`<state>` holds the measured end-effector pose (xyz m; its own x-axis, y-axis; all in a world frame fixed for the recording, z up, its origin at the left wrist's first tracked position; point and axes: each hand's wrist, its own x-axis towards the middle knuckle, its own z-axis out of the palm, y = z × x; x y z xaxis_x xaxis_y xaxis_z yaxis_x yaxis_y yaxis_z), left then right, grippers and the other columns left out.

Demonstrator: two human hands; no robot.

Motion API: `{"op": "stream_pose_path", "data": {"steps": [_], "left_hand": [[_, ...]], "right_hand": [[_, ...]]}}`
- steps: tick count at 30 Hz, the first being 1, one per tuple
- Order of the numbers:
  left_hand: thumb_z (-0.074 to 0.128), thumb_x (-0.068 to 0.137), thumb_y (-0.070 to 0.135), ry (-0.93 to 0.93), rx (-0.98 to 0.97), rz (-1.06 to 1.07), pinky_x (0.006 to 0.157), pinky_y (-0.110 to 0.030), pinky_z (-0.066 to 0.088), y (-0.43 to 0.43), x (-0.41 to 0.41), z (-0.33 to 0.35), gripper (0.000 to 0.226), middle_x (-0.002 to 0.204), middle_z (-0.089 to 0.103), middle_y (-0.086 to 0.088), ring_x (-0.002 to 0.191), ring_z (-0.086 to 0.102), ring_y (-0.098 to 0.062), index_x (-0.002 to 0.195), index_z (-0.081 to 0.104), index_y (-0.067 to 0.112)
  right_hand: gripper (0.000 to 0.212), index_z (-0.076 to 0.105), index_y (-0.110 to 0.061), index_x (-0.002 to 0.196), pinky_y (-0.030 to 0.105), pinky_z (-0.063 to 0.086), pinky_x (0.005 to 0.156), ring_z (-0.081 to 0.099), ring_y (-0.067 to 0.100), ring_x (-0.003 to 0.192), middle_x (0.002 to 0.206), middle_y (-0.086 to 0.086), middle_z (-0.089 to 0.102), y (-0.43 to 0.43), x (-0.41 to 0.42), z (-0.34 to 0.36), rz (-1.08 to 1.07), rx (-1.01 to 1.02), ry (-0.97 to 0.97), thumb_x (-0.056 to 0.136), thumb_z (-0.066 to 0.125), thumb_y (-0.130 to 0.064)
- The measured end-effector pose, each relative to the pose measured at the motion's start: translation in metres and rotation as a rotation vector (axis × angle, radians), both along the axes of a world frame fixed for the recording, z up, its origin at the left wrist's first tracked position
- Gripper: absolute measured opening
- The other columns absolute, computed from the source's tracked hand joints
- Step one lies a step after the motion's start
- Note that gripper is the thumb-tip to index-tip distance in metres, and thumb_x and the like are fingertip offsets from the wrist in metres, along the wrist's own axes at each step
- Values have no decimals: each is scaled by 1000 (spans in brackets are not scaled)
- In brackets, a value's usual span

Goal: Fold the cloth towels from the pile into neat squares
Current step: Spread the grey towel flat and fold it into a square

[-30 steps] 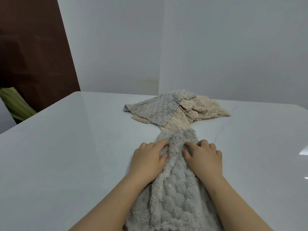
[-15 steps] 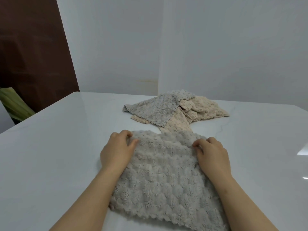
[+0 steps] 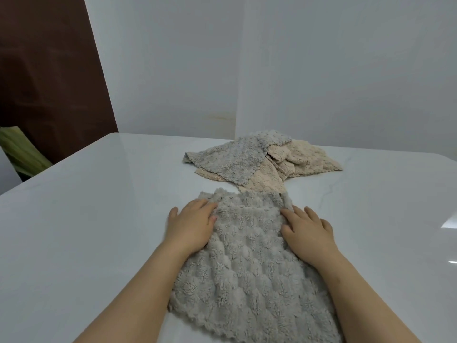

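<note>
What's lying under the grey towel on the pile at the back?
Beige textured cloth towels poke out beneath the grey fluffy towel along its near edge and to its right. How many lie underneath is hidden.

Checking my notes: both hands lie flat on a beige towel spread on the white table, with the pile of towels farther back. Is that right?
Not quite. In the head view, the towel under the left hand and right hand is grey, not beige; the pile lies farther back.

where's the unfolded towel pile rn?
Head view: the pile lies right of centre near the table's far edge, just beyond the spread grey towel.
</note>
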<state>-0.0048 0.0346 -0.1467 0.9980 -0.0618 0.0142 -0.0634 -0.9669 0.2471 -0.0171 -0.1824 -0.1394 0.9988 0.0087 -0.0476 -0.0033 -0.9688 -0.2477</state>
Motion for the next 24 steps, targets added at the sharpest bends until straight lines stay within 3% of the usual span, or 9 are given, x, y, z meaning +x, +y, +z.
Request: {"op": "stream_pose_path", "data": {"steps": [3,6,10,14,17,20,24], "left_hand": [[34,97,18,-196,-60,7,110,-40,23,-3,-2,0,44,145,33,9,137,27,-11,140,32,25],[34,96,16,-335,-72,40,115,-43,17,-4,-3,1,51,152,19,6,143,13,-13,145,22,21],[25,99,31,-132,10,96,117,-47,4,-4,-1,-2,52,158,-10,5,146,-11,-20,149,11,22],[23,99,36,-125,49,85,117,-47,-1,-1,-4,6,47,159,-4,5,146,-10,-17,146,24,28],[22,97,49,-35,49,-50,117,-47,-2,-4,-11,8,50,159,3,7,147,-2,-14,146,19,35],[16,93,60,131,127,-102,117,-48,-3,-3,-19,1,58,159,-3,7,147,-6,-15,147,6,40],[14,94,59,82,120,-93,117,-48,-4,-4,-24,0,57,159,-3,7,147,-6,-15,147,6,40]], "right_hand": [[53,12,-29,148,41,7,116,-1,22,146,158,-7,5,1,-2,3,1,12,-90,97,29,-30],[59,1,-30,149,41,3,117,-8,22,146,158,-6,-8,1,-1,6,-18,28,-199,97,30,-34],[59,7,-34,148,46,4,117,-9,28,145,158,-1,-14,-2,4,1,-69,5,-103,96,32,-44],[55,14,-33,147,46,4,117,-9,25,146,158,-2,-12,-3,2,4,-45,-54,-89,97,27,-49],[56,15,-32,147,45,7,116,1,19,146,159,-6,3,-3,-5,5,44,-56,14,96,23,-54],[58,13,-33,147,46,7,116,2,18,147,158,-7,6,-5,-15,4,52,-31,81,95,22,-56],[55,13,-35,147,45,7,116,4,17,146,158,-9,8,-11,-34,9,40,-6,-14,96,24,-53]]}}
